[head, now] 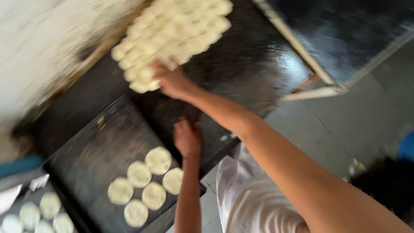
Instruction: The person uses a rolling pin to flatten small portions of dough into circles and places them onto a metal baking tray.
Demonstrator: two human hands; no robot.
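**Dough rounds reached for on a dark work surface**

The right hand is stretched far forward across the dark worktop and is laid against the near edge of a large cluster of pale dough pieces. The fingers are curled onto the nearest pieces, but whether one is actually pinched cannot be told (the frame is smeared by motion). The cluster is packed tight in rows at the far side of the worktop, beside a pale, floury area at the upper left.

The left hand is held lower and nearer, resting at the far right corner of a dark baking tray. Its fingers are drawn together and bent down; nothing can be seen in it, and its grip cannot be judged with certainty.

On that tray, six flattened dough discs are set in a loose group near the front edge, just beside the left wrist. A second tray at the lower left is partly seen, with more discs laid on it. A white garment is visible below the arms, above a grey floor.
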